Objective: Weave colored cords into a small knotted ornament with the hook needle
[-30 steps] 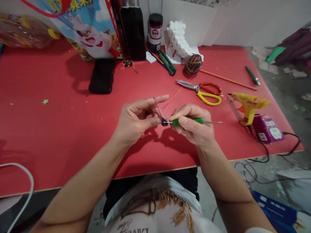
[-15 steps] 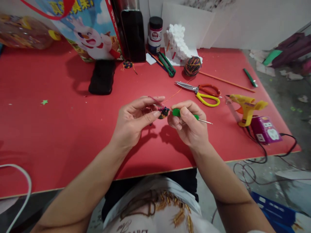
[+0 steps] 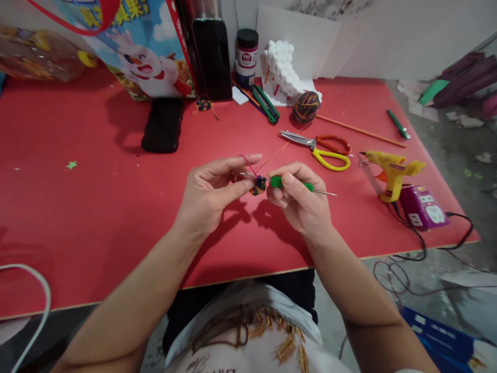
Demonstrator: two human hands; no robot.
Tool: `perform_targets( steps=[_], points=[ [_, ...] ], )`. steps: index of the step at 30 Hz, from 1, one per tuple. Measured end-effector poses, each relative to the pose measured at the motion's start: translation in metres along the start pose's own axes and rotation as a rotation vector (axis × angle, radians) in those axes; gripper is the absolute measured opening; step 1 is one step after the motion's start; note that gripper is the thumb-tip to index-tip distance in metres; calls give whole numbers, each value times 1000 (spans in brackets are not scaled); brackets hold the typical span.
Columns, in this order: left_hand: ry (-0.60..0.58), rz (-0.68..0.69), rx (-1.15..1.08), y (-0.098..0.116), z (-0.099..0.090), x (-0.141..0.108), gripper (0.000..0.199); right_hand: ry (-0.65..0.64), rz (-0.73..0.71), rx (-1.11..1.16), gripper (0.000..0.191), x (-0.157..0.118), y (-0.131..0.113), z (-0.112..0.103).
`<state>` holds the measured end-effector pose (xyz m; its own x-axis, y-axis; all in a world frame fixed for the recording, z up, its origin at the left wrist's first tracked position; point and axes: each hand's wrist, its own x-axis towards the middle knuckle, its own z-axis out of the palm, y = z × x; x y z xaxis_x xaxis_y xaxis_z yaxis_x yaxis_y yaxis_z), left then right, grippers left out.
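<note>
My left hand (image 3: 209,194) pinches a small dark multicoloured crochet piece (image 3: 258,186) between thumb and fingers. A strand of reddish yarn (image 3: 248,165) loops over its raised index finger. My right hand (image 3: 301,197) is closed around the green handle of a crochet hook (image 3: 276,182). One metal end points left into the piece, and the other sticks out to the right. From the piece a thin orange strand runs up towards the yarn ball (image 3: 306,107). Both hands are above the red table (image 3: 116,217), close together.
Scissors (image 3: 314,146) lie behind my right hand. Further right are a yellow glue gun (image 3: 394,173) and a purple box (image 3: 423,207). At the back stand a printed bag (image 3: 151,62), a jar (image 3: 247,57) and a phone (image 3: 213,59); a black phone-like object (image 3: 163,125) lies in front.
Both hands and the crochet piece have shifted slightly left in the view. The reddish strand over my left index finger now stands out more clearly.
</note>
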<state>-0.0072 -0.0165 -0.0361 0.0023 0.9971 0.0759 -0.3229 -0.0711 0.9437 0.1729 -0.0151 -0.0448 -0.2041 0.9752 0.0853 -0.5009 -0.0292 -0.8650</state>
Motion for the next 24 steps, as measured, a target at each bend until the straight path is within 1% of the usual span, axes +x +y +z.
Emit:
perform_targets(
  steps=[4, 6, 10, 12, 14, 18, 20, 24],
  points=[
    [5, -14, -22, -3, 2, -1, 35, 48, 15, -29, 19, 0, 0, 1],
    [-1, -19, -10, -6, 2, -1, 36, 42, 12, -34, 19, -1, 1, 0],
    [-33, -3, -3, -9, 2, 1, 47, -74, -38, -19, 16, -3, 5, -3],
    [-48, 13, -14, -10, 3, 1, 53, -105, -63, -24, 18, -3, 6, -3],
    [-43, 20, -23, -10, 5, 0, 56, -74, -70, -38, 20, -4, 6, -2],
    [9, 49, -18, -10, 9, -1, 53, 24, -59, -32, 20, -3, 6, 2],
    [18, 57, -10, -10, 9, -2, 53, 34, -49, -8, 19, -2, 7, 4],
    [-1, 53, 3, -8, 8, -4, 53, 36, -15, 29, 18, 0, 7, 5]
  ],
)
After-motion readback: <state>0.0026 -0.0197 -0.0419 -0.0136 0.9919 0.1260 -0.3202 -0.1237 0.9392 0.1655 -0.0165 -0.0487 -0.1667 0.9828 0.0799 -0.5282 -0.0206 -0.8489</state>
